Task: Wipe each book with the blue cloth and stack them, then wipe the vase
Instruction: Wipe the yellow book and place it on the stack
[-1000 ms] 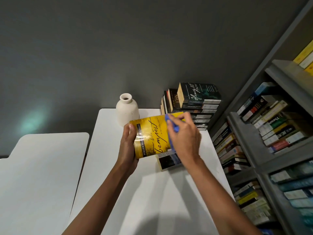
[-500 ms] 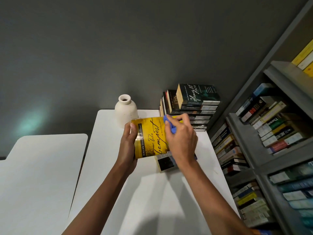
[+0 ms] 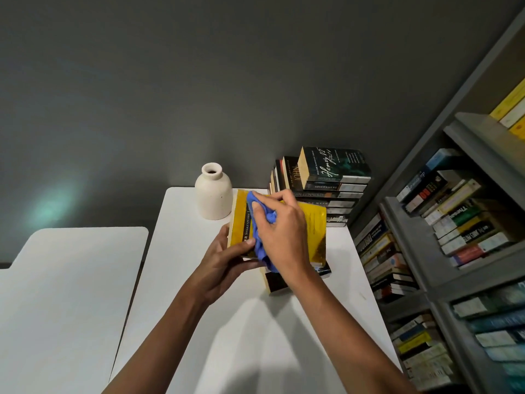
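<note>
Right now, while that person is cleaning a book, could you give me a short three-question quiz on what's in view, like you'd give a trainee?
1. True or false: the vase lies on its side on the white table.
2. Which hand presses the blue cloth against the held book? A) left hand B) right hand C) neither
3. Fill in: the held book has a ___ cover.

Key: 1) False, it stands upright. 2) B; the left hand grips the held book by its edge. 3) Yellow.
</note>
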### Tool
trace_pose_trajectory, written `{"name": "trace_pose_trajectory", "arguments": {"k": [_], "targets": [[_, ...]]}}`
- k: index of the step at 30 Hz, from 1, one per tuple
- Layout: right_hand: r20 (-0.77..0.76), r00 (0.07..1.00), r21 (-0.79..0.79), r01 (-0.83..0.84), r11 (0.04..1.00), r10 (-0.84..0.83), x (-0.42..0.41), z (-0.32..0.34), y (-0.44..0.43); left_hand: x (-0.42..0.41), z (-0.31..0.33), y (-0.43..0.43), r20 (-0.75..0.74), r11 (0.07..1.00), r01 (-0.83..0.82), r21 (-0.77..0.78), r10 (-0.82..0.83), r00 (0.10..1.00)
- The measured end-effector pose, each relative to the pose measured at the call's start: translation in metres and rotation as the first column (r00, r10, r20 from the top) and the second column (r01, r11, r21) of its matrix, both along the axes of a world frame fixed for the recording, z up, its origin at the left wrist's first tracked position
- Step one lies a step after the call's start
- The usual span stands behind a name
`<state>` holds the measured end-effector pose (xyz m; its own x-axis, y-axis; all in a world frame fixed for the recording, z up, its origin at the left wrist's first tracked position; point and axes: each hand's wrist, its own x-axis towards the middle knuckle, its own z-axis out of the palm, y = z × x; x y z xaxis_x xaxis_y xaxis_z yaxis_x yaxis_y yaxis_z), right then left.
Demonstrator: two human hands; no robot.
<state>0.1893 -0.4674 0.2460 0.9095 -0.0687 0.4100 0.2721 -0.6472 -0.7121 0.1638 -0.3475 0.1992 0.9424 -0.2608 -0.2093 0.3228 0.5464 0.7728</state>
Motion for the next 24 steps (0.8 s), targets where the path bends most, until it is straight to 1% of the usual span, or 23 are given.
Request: {"name": "trace_pose_trajectory", "arguments": {"k": [2,6,8,10,13,15,16,19,21,22,24], "targets": [[-0.011,1.000,0.000,-0.004,1.000,0.004,0.004,0.000,-0.011,0.004,-0.002,0.005,-0.003,0.999,-0.051,0.017,0.051,0.999],[0.031,0.999,-0.127,0.026,0.992,-0.022,0.000,-0.006,-0.024,0.012,-0.002,0.005,-0.064,0.969,-0.243,-0.033,0.241,0.968],[0.065,0.998,-0.184,0.021,0.983,-0.009,-0.008,-0.011,-0.018,0.013,-0.002,-0.003,-0.104,0.951,-0.303,-0.067,0.296,0.950],[0.084,0.995,-0.227,-0.027,0.974,0.047,-0.018,-0.015,-0.006,0.013,-0.001,-0.010,-0.116,0.936,-0.346,-0.069,0.337,0.934],[0.122,0.981,-0.295,-0.111,0.949,0.153,-0.029,-0.021,0.005,0.012,0.003,-0.016,-0.060,0.914,-0.406,0.014,0.406,0.912],[0.121,0.979,-0.305,-0.122,0.944,0.166,-0.024,-0.021,-0.001,0.013,0.002,-0.015,-0.018,0.912,-0.407,0.050,0.408,0.913],[0.117,0.982,-0.294,-0.106,0.950,0.146,-0.018,-0.020,-0.005,0.013,0.001,-0.015,0.002,0.916,-0.396,0.065,0.396,0.918],[0.132,0.991,-0.208,0.024,0.978,0.004,0.008,-0.012,-0.018,0.011,0.003,-0.018,0.024,0.928,-0.354,0.118,0.354,0.935],[0.142,0.987,-0.176,0.095,0.980,-0.070,0.016,-0.009,-0.017,0.012,0.005,-0.021,0.034,0.924,-0.349,0.154,0.348,0.937],[0.151,0.985,-0.182,0.106,0.978,-0.079,0.013,-0.011,-0.015,0.013,0.006,-0.021,0.041,0.920,-0.355,0.166,0.353,0.935],[0.153,0.988,-0.233,0.074,0.970,-0.038,0.000,-0.018,-0.008,0.014,0.006,-0.020,0.065,0.912,-0.366,0.183,0.360,0.931]]}}
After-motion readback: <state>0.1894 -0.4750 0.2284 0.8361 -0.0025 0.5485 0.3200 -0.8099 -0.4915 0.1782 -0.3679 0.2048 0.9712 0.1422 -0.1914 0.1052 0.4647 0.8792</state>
